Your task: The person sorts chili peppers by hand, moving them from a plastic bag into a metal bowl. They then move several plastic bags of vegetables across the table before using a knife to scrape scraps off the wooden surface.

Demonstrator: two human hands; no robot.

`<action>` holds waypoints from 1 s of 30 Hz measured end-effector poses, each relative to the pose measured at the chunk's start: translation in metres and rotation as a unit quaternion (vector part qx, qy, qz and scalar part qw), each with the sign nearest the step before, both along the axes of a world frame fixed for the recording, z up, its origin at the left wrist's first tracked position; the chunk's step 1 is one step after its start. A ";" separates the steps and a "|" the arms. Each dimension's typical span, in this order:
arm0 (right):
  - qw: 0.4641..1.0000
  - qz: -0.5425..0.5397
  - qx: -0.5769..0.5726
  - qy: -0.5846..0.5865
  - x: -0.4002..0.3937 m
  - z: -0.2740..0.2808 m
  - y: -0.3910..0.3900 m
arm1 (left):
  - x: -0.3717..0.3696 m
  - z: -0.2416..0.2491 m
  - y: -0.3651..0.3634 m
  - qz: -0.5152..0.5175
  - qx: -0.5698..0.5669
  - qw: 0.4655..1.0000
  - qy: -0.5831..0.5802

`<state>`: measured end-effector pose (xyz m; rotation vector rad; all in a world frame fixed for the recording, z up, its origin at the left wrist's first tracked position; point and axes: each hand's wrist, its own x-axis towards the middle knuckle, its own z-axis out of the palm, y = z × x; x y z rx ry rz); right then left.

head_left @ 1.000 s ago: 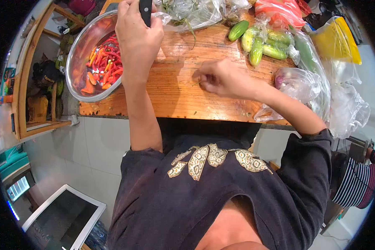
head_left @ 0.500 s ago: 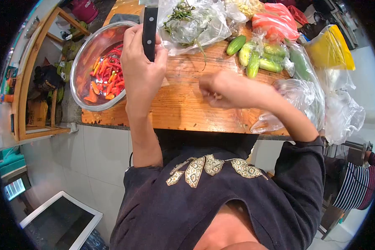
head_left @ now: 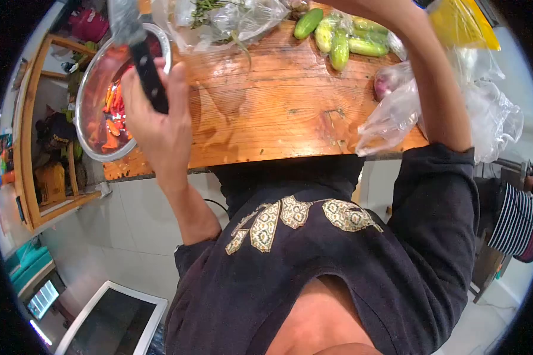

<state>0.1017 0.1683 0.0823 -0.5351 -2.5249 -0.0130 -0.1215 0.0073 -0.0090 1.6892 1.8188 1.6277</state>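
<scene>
My left hand is wrapped round the black riveted handle of a kitchen knife, its blurred blade pointing up and away. Just left of this hand is a metal basin holding red and orange chilies. At the top edge, only the lower side of my right hand shows; its fingers are cut off by the frame. Below and left of it lie several cucumbers, some wrapped in clear plastic, and one loose cucumber.
A clear bag with green stems lies at the far side of the wooden table. On the right are a plastic bag with a purple onion and a yellow bag. A wooden frame stands left.
My right hand has moved up and away to the top edge. My left hand, still holding the knife, has moved left and the knife tilts left. The view has shifted.
</scene>
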 end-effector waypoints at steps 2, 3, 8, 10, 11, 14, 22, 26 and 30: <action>0.999 -0.042 -0.017 -0.025 0.036 0.012 -0.029 | 0.002 -0.011 -0.013 -0.024 0.023 0.999 -0.034; 0.996 -0.060 -0.069 0.008 0.053 0.010 -0.051 | 0.005 -0.021 -0.019 -0.048 0.006 0.992 -0.114; 0.893 -0.131 -0.430 0.001 0.126 0.007 -0.145 | 0.016 -0.085 -0.039 -0.093 0.002 0.992 -0.083; 0.858 -0.134 -0.496 -0.006 0.125 -0.023 -0.167 | 0.020 -0.093 -0.049 -0.035 0.002 0.997 -0.068; 0.871 -0.136 -0.472 0.007 0.117 -0.046 -0.175 | 0.023 -0.096 -0.045 0.007 0.029 0.997 -0.069; 0.967 -0.071 -0.244 -0.011 0.075 -0.106 -0.189 | 0.023 -0.101 -0.047 0.049 0.033 0.998 -0.031; 0.970 0.075 -0.231 0.003 0.005 -0.172 -0.210 | 0.034 -0.097 -0.044 0.094 0.066 0.989 -0.088; 0.919 0.302 -0.253 0.006 -0.021 -0.183 -0.243 | 0.025 -0.096 -0.041 0.075 0.039 0.991 -0.101; 0.931 0.134 -0.289 0.176 -0.010 -0.172 -0.229 | 0.028 -0.103 -0.041 0.044 0.039 0.986 -0.158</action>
